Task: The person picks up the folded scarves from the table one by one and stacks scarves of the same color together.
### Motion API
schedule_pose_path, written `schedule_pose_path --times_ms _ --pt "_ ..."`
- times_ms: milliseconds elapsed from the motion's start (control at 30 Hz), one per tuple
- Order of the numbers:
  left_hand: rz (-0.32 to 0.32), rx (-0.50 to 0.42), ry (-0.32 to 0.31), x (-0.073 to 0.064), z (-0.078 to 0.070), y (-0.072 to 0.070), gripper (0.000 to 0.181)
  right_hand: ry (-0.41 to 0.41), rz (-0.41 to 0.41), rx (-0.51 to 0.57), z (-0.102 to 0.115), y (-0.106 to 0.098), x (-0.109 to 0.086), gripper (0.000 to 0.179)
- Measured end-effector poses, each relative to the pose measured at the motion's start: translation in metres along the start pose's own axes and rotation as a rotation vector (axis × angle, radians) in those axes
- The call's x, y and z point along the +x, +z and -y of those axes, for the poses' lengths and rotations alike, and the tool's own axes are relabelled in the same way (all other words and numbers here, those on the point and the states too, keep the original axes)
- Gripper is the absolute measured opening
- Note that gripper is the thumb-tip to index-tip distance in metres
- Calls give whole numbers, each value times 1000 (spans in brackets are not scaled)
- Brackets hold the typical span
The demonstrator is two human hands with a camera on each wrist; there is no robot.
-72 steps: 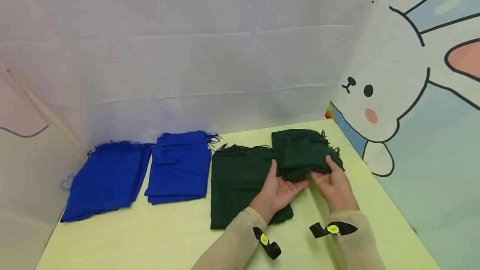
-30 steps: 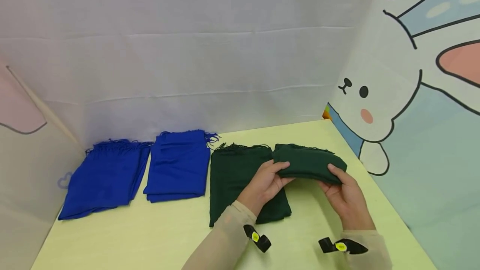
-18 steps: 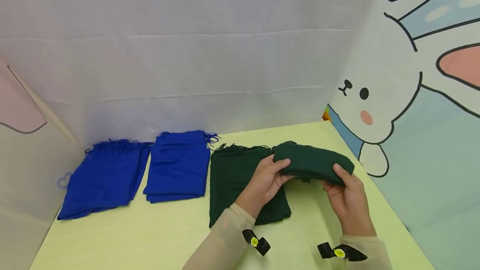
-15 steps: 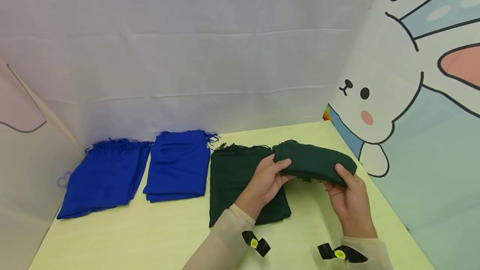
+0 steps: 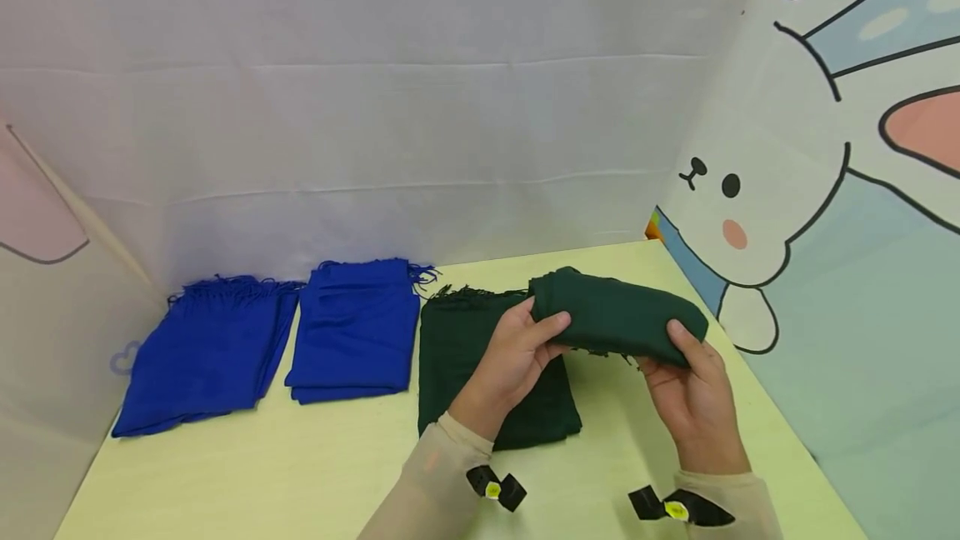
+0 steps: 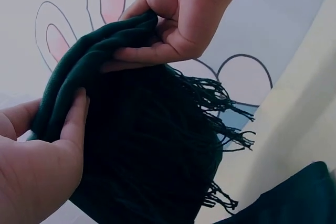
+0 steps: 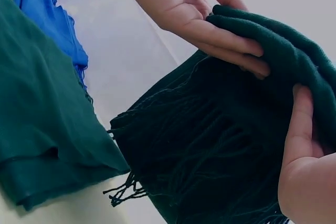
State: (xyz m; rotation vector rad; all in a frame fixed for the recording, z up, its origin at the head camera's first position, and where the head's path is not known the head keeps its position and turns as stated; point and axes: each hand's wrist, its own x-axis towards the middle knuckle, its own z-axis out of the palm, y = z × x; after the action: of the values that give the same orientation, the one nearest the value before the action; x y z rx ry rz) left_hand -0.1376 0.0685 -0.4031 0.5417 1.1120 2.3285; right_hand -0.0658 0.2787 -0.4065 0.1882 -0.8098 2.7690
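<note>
A folded dark green scarf [image 5: 618, 311] with fringe hangs above the right part of the table, held between both hands. My left hand [image 5: 513, 357] pinches its left end, thumb on top and fingers underneath. At the other end my right hand [image 5: 693, 407] grips the folded edge the same way. In the left wrist view the layered fold of the scarf [image 6: 68, 80] shows, with tassels hanging from its lower part. A second green scarf [image 5: 465, 365] lies folded flat on the table, partly hidden behind my left hand and forearm.
Two folded blue scarves lie to the left: the outer blue scarf [image 5: 210, 357] and the inner blue scarf [image 5: 356, 332], fringes toward the back. The pale yellow table [image 5: 262, 482] ends at a white cloth wall [image 5: 375, 107] behind and a rabbit-printed wall [image 5: 795, 215] at right.
The far green scarf, first lying on the table, has been gripped at both ends and lifted. Its fringe now hangs underneath, and lately it has shifted slightly left with my left hand.
</note>
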Motion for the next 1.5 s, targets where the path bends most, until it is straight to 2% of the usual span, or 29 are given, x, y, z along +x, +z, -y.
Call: schedule_pose_path --times_ms 167,333,500,767,933,1167,1367,1500 --pt "-35 87 42 -10 -10 -5 46 40 59 9 -5 9 6 30" --pt "-68 96 70 -18 -17 -10 45 77 102 -1 -11 16 10 31" --pt "-99 96 87 -23 -22 -12 45 98 111 -19 -14 21 12 32" --pt "-169 163 103 -35 -30 -11 45 123 120 -58 -21 30 15 32" --pt "-195 164 130 -38 -36 -13 42 142 107 -99 -27 39 22 29" --pt "-229 210 150 -39 -44 -24 40 188 31 -223 -33 48 30 23" --pt "-308 264 100 -36 -47 -38 39 258 -32 -373 -38 49 35 21" --pt "-340 272 73 -31 -45 -46 39 294 -37 -431 -40 47 39 25"
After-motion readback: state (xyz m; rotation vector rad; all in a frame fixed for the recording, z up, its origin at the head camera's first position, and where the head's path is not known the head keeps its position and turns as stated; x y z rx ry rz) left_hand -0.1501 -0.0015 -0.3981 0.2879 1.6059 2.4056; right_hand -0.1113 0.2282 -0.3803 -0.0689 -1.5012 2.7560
